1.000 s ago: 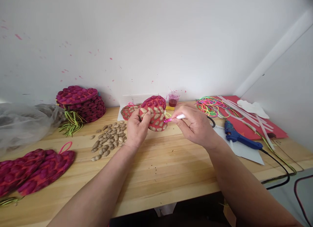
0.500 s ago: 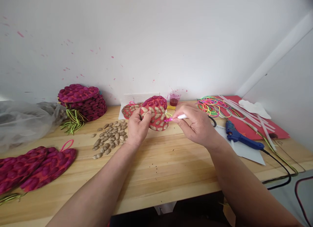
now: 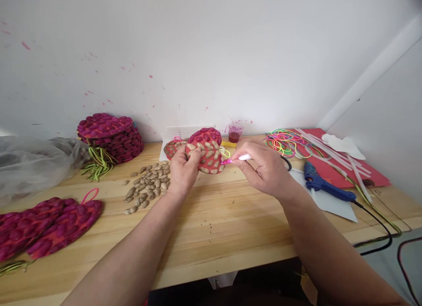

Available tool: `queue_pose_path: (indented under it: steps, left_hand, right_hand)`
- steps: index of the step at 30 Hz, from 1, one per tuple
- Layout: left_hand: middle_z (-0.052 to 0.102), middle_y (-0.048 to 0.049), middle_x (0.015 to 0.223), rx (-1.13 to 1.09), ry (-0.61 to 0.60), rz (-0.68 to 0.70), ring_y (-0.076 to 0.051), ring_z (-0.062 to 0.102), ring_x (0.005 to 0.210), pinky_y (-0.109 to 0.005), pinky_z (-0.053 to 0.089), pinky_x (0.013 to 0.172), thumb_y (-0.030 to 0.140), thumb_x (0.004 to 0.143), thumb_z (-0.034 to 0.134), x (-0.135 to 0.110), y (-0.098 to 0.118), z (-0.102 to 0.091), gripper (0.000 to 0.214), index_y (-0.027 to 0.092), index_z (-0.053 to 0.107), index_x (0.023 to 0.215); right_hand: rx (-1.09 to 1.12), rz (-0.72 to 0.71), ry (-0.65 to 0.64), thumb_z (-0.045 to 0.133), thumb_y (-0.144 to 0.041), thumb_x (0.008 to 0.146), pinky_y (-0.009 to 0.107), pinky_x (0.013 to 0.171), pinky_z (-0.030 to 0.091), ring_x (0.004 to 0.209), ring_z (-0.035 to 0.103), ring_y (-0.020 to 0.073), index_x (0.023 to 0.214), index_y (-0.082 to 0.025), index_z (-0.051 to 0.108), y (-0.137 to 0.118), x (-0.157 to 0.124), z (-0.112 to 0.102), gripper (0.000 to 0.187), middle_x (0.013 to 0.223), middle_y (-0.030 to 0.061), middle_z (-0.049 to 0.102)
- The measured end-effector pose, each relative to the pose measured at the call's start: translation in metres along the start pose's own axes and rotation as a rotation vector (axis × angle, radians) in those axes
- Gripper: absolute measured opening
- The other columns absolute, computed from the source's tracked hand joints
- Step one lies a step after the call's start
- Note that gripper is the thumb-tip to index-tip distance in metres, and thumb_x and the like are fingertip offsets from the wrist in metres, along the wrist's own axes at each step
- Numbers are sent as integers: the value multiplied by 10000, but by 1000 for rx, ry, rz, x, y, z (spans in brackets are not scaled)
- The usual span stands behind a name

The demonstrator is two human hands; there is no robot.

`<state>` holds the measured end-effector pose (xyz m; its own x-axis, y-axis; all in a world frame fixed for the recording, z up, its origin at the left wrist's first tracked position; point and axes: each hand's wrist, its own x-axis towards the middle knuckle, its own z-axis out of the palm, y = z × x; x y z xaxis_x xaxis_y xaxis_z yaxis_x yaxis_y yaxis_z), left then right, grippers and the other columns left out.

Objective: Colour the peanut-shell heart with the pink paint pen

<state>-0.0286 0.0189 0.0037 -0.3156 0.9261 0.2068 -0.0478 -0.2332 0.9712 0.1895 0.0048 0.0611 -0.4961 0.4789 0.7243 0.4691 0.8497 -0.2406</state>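
My left hand (image 3: pixel 185 167) grips a red oval disc (image 3: pixel 209 162) by its left edge, thumb on the front. Peanut shells cover the disc; those along its upper part are painted magenta, the others are bare tan. A yellow loop sticks out at its right edge. Pinched in my right hand (image 3: pixel 262 167) is a paintbrush (image 3: pixel 244 157) with a white handle. Its magenta-stained tip is at the disc's lower right edge; whether it touches is hard to tell. Behind my left hand lies another shell-covered disc (image 3: pixel 170 148) with a pink loop.
Loose peanut shells (image 3: pixel 147 185) lie left of my left hand. Magenta discs are stacked (image 3: pixel 110 136) at the back left, and more discs (image 3: pixel 66 227) lie in front. A paint cup (image 3: pixel 235 133) stands by the wall. On the right are colourful cords (image 3: pixel 286 142) and a blue glue gun (image 3: pixel 326 187).
The disc has shifted slightly left and turned a little, so its yellow loop shows more clearly. My right hand and the brush have barely moved.
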Motion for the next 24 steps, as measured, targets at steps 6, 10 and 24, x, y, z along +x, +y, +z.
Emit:
queue_pose_path:
  steps: [6,10,24]
  left_hand:
    - [457,69,580,-75,-9,-50,-96,377,437,-219,320,377,411,798,730,2,-3,2,301,242,487,744]
    - [454,69,564,-99,28,-65,-93,388,438,-213,321,376,416,773,741,4,-5,2,318,239,482,719]
    - [459,60,615,-48,6,-53,-100,382,481,-218,313,413,426,812,725,2,-5,1,293,236,506,774]
  right_hand:
    - [-15,17,2,625,-242,990,369,801,480,830,663,206,924,-226,623,2,-1,-2,68,858,27,733]
    - [-2,28,46,637,-248,984,364,788,483,831,667,204,929,-228,627,4,-1,-3,59,861,27,740]
    - [17,6,28,625,-214,990,361,778,487,830,653,199,947,-231,641,1,-1,1,49,866,21,734]
